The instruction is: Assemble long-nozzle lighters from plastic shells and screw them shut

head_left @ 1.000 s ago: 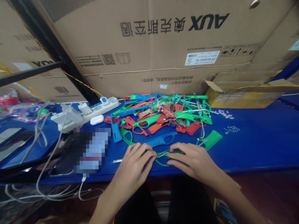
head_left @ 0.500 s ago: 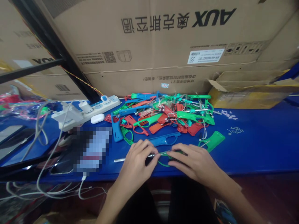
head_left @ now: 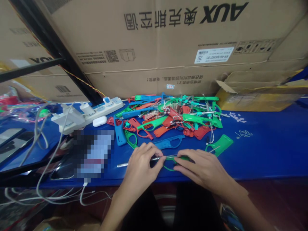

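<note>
Close to the table's front edge I have a green long-reach lighter casing (head_left: pixel 169 167) with a thin metal tube (head_left: pixel 122 165) at its left end. My left hand (head_left: pixel 144 166) is closed, thumb and fingers pinching the tube near where it meets the green part. Over the casing's right end my right hand (head_left: pixel 198 165) is closed, its fingers hiding most of that piece. A blue lighter casing half (head_left: pixel 168 143) lies just beyond my hands. Right of my right hand rests a loose green casing half (head_left: pixel 222 144) with a thin pale stick across it.
A heap of red, green and blue lighter parts (head_left: pixel 166 120) lies farther back. Small white pieces (head_left: pixel 237 117) and thin pins (head_left: pixel 245 134) are at the right. A power strip (head_left: pixel 96 116), a white earbud case (head_left: pixel 99 121) and a charging phone (head_left: pixel 92 157) stand left; cardboard boxes (head_left: pixel 260 99) are behind.
The view has shifted slightly. Both hands stay almost in place on the tube and the green casing, with only small finger movements.
</note>
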`<action>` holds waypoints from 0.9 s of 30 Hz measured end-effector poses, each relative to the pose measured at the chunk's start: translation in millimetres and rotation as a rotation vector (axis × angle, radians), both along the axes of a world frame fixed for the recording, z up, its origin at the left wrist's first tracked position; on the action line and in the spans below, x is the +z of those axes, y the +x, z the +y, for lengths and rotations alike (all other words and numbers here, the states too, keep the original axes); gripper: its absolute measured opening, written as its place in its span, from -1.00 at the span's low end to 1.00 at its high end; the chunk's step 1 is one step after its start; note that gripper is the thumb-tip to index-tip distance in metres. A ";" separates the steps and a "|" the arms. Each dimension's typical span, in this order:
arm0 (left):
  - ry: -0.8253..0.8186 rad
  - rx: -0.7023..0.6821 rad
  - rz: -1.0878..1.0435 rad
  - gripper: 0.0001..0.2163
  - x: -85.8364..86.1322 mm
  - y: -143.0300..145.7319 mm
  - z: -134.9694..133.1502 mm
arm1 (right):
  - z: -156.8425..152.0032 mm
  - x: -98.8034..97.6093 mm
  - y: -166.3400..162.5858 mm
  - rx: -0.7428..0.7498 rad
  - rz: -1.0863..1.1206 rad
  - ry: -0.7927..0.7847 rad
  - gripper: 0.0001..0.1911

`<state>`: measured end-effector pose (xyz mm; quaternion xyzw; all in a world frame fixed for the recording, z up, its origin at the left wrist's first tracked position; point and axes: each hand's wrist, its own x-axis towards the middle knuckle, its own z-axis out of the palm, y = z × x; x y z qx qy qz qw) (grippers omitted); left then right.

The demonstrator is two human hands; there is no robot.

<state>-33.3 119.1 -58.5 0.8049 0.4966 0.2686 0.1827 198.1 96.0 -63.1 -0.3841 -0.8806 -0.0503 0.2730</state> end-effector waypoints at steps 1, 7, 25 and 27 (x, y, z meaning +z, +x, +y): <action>0.000 0.003 0.005 -0.89 0.2 0.3 -0.3 | 0.1 -0.2 -0.1 0.000 0.000 0.004 -0.68; -0.017 0.068 0.058 -0.88 3.1 5.9 -0.5 | 4.0 -1.2 1.0 0.021 0.028 -0.091 -0.72; 0.006 -0.225 0.439 -0.92 42.7 9.3 24.6 | 2.9 0.6 0.8 0.028 0.077 -0.148 -0.70; 0.028 -0.284 0.439 -0.88 47.3 12.2 26.6 | 2.4 -1.0 1.1 0.035 0.046 -0.094 -0.71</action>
